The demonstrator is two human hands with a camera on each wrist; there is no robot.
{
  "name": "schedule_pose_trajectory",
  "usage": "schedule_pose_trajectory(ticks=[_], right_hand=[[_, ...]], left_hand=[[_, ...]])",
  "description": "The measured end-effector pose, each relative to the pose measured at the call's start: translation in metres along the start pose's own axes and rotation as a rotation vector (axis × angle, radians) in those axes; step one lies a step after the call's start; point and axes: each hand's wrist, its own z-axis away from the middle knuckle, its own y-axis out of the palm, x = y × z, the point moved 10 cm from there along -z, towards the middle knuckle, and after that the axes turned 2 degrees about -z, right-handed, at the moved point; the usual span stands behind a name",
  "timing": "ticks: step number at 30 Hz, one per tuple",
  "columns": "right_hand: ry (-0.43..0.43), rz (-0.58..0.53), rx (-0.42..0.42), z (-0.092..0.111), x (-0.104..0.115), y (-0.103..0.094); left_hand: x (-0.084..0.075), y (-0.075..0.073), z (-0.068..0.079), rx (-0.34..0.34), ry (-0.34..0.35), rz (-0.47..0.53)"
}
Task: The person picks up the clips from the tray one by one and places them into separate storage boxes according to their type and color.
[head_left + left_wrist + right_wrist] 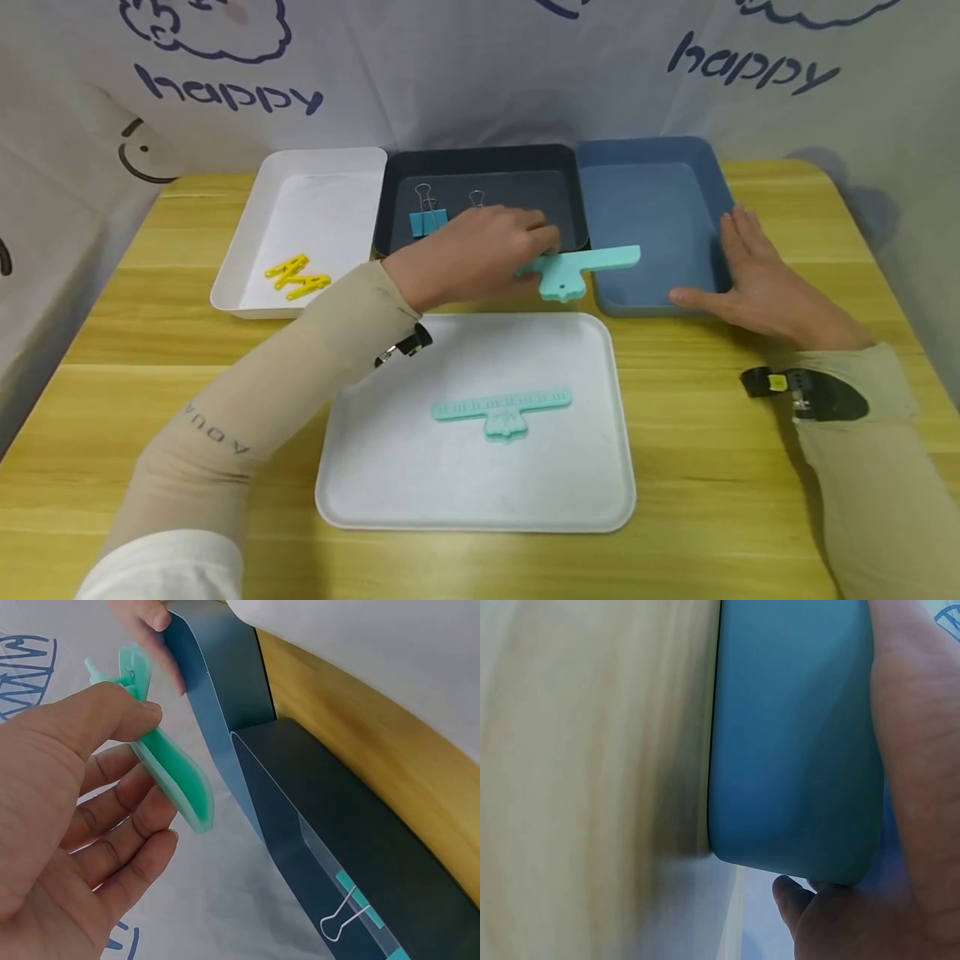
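Note:
My left hand (487, 250) pinches a mint-green bag clip (577, 268) between thumb and fingers, above the near edge of the dark tray (517, 185) and beside the blue tray (651, 208). In the left wrist view the thumb lies on the clip (176, 776) by its handle. My right hand (772, 287) rests against the blue tray's near right corner, thumb on the front rim and fingers along the right side. A second mint-green bag clip (504, 417) lies on the white flat tray (390, 487) in front.
The left white tray (318, 208) holds yellow clothespins (307, 287). Inside the dark tray is a blue binder clip (428, 222); another one's wire handle (477, 197) shows behind the left hand. All three back trays stand side by side on the wooden table (712, 467), before a printed cloth.

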Motion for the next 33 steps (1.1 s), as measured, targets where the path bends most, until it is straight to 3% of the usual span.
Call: schedule_pose_trajectory(ticks=[21,33], right_hand=[[0.009,0.003,-0.013,-0.001,0.001,-0.002],[0.012,0.007,-0.012,-0.001,-0.001,-0.002]], left_hand=[[0.007,0.011,-0.036,0.079,-0.024,0.034],[-0.001,0.018,-0.060,0.122,-0.014,0.011]])
